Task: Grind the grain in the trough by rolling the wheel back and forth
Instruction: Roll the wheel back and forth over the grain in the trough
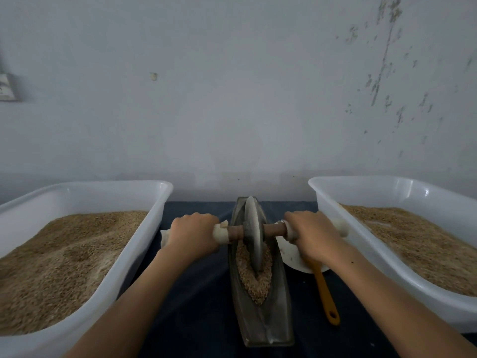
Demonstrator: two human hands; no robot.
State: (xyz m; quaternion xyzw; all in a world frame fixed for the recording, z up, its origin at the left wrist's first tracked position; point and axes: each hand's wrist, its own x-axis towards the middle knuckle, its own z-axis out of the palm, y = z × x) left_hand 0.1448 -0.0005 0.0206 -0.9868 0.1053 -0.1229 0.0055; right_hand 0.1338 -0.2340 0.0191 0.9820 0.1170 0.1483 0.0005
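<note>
The left hand (192, 235) curls round the wrapped left end of the axle (275, 229); the right hand (313, 235) grips the wrapped right end the same way. Between them the wheel (254, 233) stands upright in the trough (277, 306), toward its far end, its rim sunk in the grain (254, 282). The trough lies lengthwise at the table's (201, 293) middle, between two bins (144, 192) of grain. A yellow handle (325, 293) lies just right of the trough.
</note>
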